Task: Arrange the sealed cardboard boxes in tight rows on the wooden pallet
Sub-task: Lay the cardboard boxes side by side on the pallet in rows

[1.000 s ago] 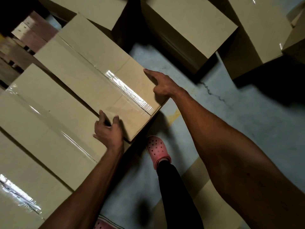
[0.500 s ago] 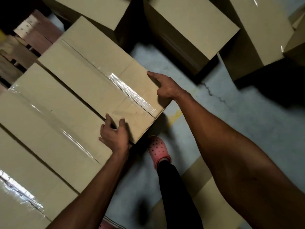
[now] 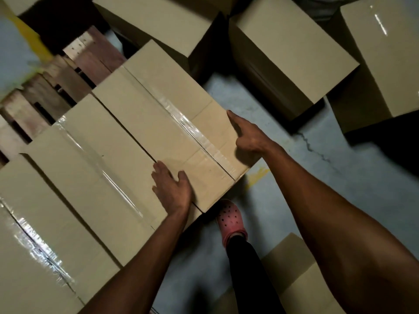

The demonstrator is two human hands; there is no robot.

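Note:
Three sealed, taped cardboard boxes lie side by side on the wooden pallet (image 3: 56, 87), whose bare slats show at the upper left. The rightmost box (image 3: 158, 109) sits tight against the middle box (image 3: 90, 159), and a third box (image 3: 34, 234) fills the lower left. My left hand (image 3: 172, 189) rests flat on the near end of the rightmost box, fingers straight. My right hand (image 3: 247, 134) presses against that box's right edge with one finger stretched along the top rim; its other fingers are hidden behind the edge.
Loose boxes stand on the concrete floor beyond: one at top centre (image 3: 163, 21), one at top right (image 3: 290, 48), one at far right (image 3: 385, 53). Another box (image 3: 292, 268) lies by my leg. My foot in a pink clog (image 3: 230, 220) stands beside the pallet.
My left hand has slid from the box's near corner further onto its top. The right hand has stayed on the right edge. The view has shifted slightly.

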